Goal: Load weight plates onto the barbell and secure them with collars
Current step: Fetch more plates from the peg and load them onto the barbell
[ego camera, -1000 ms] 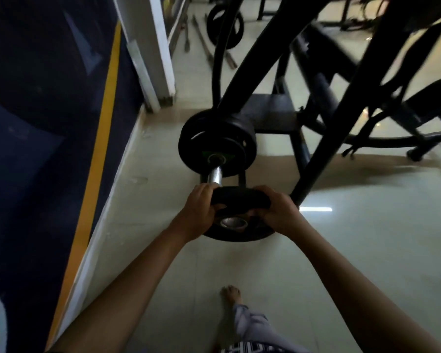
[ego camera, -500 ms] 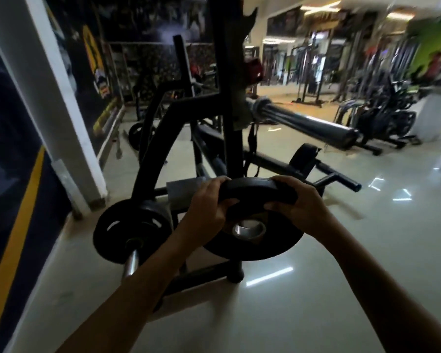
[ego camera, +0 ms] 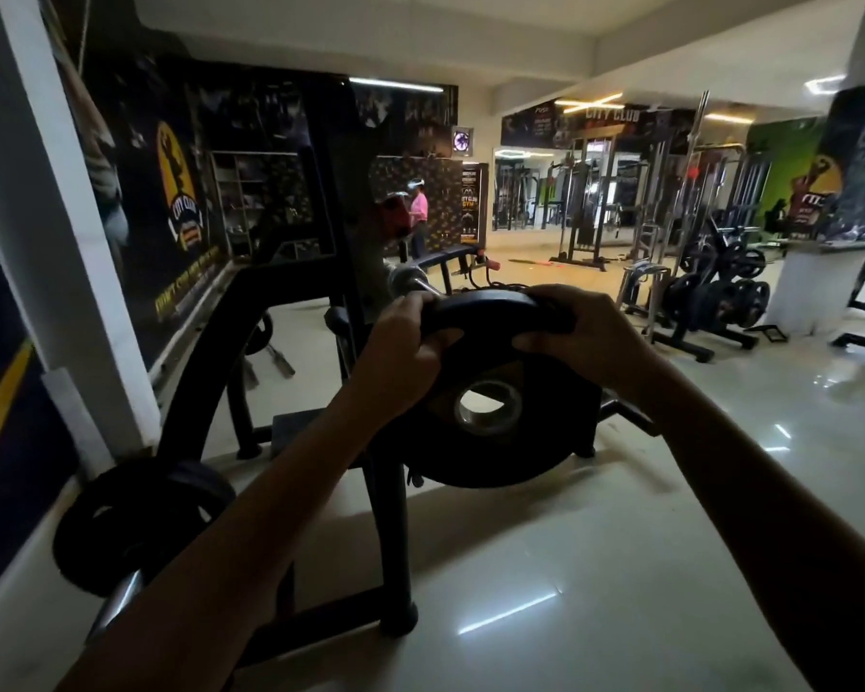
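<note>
I hold a black weight plate [ego camera: 490, 457] with a steel-ringed centre hole in front of me, its face toward me. My left hand [ego camera: 403, 359] grips its upper left rim and my right hand [ego camera: 578, 337] grips its upper right rim. Just behind the plate's top edge the chrome end of the barbell [ego camera: 410, 282] rests on the black rack upright [ego camera: 343, 252]. Low on the left, more black plates [ego camera: 136, 521] sit on a storage peg [ego camera: 116, 604] of the rack. No collar is visible.
The rack's black base bar [ego camera: 395, 606] crosses the glossy floor below the plate. A wall with posters and a white pillar [ego camera: 56, 242] close the left side. Plate trees and machines [ego camera: 720, 297] stand at the right. A person in pink [ego camera: 419, 212] stands far back.
The plate has come off the low storage peg and risen to barbell height in both hands. My view has swung up from the floor to the gym hall.
</note>
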### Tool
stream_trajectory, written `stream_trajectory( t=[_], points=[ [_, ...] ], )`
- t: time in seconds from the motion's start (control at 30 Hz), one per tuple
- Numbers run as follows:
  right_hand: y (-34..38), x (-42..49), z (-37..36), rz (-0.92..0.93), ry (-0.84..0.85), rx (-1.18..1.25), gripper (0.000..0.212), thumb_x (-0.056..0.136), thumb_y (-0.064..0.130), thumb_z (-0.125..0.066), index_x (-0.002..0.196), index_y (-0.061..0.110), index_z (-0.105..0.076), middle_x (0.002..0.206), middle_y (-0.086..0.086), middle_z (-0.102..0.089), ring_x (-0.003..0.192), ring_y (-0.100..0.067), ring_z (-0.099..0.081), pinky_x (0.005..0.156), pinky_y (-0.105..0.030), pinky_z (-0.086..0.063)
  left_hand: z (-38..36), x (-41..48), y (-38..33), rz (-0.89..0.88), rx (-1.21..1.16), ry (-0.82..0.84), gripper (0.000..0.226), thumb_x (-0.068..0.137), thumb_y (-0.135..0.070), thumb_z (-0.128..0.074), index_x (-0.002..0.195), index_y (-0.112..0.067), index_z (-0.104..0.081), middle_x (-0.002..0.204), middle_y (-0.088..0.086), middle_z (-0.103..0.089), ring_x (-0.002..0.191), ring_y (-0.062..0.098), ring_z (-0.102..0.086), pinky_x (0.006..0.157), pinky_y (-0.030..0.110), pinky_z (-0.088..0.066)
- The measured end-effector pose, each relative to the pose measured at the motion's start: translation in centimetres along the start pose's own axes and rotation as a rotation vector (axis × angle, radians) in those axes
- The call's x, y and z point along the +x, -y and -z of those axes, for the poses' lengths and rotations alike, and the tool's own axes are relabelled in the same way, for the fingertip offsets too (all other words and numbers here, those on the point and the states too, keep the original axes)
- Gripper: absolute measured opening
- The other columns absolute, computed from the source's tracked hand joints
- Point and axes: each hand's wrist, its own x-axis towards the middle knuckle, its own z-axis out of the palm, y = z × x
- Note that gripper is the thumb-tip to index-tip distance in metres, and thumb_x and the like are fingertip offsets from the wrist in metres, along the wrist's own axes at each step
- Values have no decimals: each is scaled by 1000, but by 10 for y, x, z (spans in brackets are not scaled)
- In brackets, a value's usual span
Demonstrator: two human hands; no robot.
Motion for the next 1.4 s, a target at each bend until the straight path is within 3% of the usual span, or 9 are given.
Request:
stream_trajectory(
  t=[0.2,0.33,0.47,0.67,0.77,0.83,0.93,1.0,1.4],
  points=[
    [-22,33,20,-23,42,67,45,75,5,-68,118,6,-54,106,-7,-59,93,-15,-58,70,-16,-51,-15,37,-5,10,22,-48,28,87,-9,-54,114,-4,-49,102,1,-45,93,13,-47,67,5,-39],
    [-36,50,22,-47,61,108,47,74,4,-69,118,5,-54,105,-7,-58,93,-15,-57,71,-15,-52,-21,54,3,35,10,-58,31,86,-10,-55,116,-5,-48,110,5,-47,100,17,-48,83,23,-41],
    [-50,67,20,-66,92,146,49,73,5,-70,120,6,-53,106,-6,-58,99,-20,-57,78,-22,-48,-24,67,13,32,20,-60,30,87,-10,-55,116,-5,-48,109,4,-48,99,15,-48,78,16,-40],
    [-70,103,4,-26,139,148,48,72,1,-70,117,6,-54,99,-1,-57,82,1,-54,67,-6,-48,-25,90,43,69,15,-61,31,88,-13,-55,117,-7,-48,112,5,-50,106,21,-49,96,38,-43],
    [-84,128,-11,10,114,167,51,71,-1,-71,118,5,-55,100,-4,-59,85,-4,-57,69,-2,-46,-26,110,69,79,107,-77,37,88,-19,-56,121,-6,-46,120,15,-50,113,27,-46,100,41,-38],
    [-97,146,-23,57,122,107,58,73,5,-72,126,9,-49,112,-9,-57,100,-19,-57,77,-9,-46,-26,122,85,69,218,-60,55,84,-39,-57,125,-5,-43,123,18,-48,118,30,-42,100,40,-35],
    [-122,165,-45,113,161,-86,75,74,17,-72,137,20,-33,131,-16,-42,120,-31,-39,97,-44,-41,-31,135,107,-59,425,-31,98,69,-77,-35,134,-4,-33,134,19,-43,123,31,-38,102,42,-30],
    [-135,175,-56,119,126,-111,76,75,19,-72,138,22,-30,136,-16,-39,123,-32,-35,100,-56,-36,-34,144,120,-111,474,-52,95,73,-75,-27,134,-2,-33,135,20,-44,125,32,-38,103,39,-26],
    [-182,268,-131,206,-68,-287,66,84,4,-56,141,4,-23,148,-25,-24,140,-37,-16,113,-53,-24,-42,238,215,-131,589,-54,75,84,-48,-32,136,5,-27,142,27,-33,136,39,-24,109,39,-16]
  ],
)
